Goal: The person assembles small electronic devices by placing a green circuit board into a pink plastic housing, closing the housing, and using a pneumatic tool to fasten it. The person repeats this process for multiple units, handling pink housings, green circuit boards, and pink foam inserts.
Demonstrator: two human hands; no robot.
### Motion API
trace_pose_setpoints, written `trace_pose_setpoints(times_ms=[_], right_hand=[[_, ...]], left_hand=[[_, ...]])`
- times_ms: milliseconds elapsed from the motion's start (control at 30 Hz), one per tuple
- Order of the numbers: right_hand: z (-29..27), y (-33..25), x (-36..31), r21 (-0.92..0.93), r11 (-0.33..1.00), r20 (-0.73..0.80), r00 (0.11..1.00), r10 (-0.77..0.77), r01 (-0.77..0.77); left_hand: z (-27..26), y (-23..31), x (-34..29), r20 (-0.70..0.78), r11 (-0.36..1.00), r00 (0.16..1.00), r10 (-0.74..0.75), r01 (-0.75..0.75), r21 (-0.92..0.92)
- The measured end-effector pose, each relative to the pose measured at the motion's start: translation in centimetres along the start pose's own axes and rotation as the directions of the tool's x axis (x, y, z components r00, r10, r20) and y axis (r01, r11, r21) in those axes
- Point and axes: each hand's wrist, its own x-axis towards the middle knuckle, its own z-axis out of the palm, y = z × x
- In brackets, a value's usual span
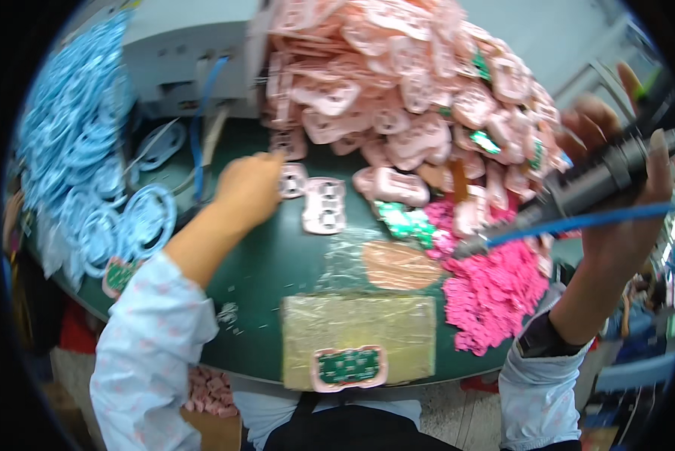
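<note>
Blue plastic pieces lie left of the left hand, its fingers bunched at a pink shell; I cannot tell whether they grip it. Just right of that hand, another pink casing lies lengthwise away from the body. Farther right, a dark handheld driver slants, tip pointing down-left toward the space between the hands, held in the right hand.

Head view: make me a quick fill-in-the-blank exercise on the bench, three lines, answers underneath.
1. The dark tool is on the person's ____ side.
2. The tall pile at the table's far left is coloured light ____.
3. The green circuit board near the front edge has a rim coloured ____.

Missing words: right; blue; pink.
</note>
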Motion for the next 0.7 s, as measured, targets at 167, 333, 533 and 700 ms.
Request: trace_pose_setpoints(times_ms=[167,333,533,700], right_hand=[[-4.1,-0.9,-5.0,-0.488,0.854,-0.047,0.972,-0.232,0.180],[-2.3,5.0,-16.7,-0.817,0.499,-0.025,0.883,0.469,-0.289],[-1.2,9.1,-19.3,-0.885,0.291,-0.132,0.794,0.593,-0.364],[-2.3,8.9,-18.5,-0.705,0.599,-0.058,0.872,0.485,-0.380]], left_hand=[[0.4,-0.1,-1.8,-0.209,0.982,0.978,-0.009,-0.031,-0.186],[-1.9,1.8,-7.0,0.156,0.306,0.967,-0.202,0.213,-0.928],[-3.5,7.3,-12.2,0.342,-0.334,0.940,-0.023,0.315,-0.888],[-3.3,10.1,-14.4,0.399,-0.482,0.903,0.156,0.423,-0.767]])
